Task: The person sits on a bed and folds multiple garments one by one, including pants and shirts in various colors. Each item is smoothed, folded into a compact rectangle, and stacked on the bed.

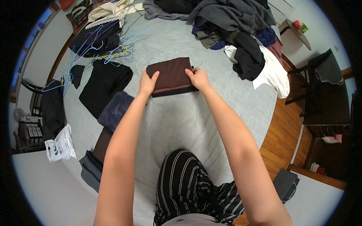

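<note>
A folded dark brown garment (172,74) lies before me, with a black layer showing along its near edge. My left hand (148,81) grips its left side, thumb on top and fingers hidden beneath. At the right side my right hand (198,78) holds it the same way. Under the bundle spreads a grey bed sheet (181,121); whether the cloth touches it or is slightly lifted, I cannot tell. Left of my left hand lie a folded black garment (106,84) and a dark blue folded garment (117,108).
Light blue and yellow hangers (113,50) lie tangled at the far left. A heap of dark clothes (232,19) is at the back right, near a white garment (271,73). A white plastic bag (60,144) and folded dark grey clothing (91,171) sit along the left edge.
</note>
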Motion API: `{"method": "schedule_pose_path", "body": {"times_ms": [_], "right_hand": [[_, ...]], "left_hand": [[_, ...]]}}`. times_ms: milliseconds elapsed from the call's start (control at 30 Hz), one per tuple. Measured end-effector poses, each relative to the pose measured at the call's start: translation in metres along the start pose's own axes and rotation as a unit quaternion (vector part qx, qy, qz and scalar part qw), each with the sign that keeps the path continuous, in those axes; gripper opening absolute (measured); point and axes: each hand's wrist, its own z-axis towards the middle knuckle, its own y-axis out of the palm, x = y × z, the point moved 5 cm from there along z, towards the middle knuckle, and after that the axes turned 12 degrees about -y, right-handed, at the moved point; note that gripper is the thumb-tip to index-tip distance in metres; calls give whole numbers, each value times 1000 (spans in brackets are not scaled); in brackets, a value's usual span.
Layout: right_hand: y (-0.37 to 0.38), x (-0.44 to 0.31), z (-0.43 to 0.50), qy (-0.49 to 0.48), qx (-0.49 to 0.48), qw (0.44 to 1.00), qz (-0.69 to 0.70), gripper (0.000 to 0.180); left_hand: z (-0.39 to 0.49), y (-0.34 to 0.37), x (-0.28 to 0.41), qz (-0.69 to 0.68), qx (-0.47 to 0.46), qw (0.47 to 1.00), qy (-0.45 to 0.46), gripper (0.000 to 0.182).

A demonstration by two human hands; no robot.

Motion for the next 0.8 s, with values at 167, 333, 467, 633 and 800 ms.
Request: {"method": "schedule_pose_path", "body": {"times_ms": [167,333,467,633,800], "right_hand": [[-15,10,-4,-17,63,994,92,47],[0,19,-23,-2,19,1000,21,52],[-18,19,-33,-28,104,993,38,56],[-59,19,-67,-107,225,967,57,47],[-67,19,-123,-124,224,966,43,45]], "left_hand": [[-8,-1,25,4,-15,996,83,59],[-16,10,7,51,16,997,62,57],[-39,-8,43,126,105,982,95,57],[-75,-21,95,223,105,899,363,63],[-121,26,114,338,-74,804,484,91]]}}
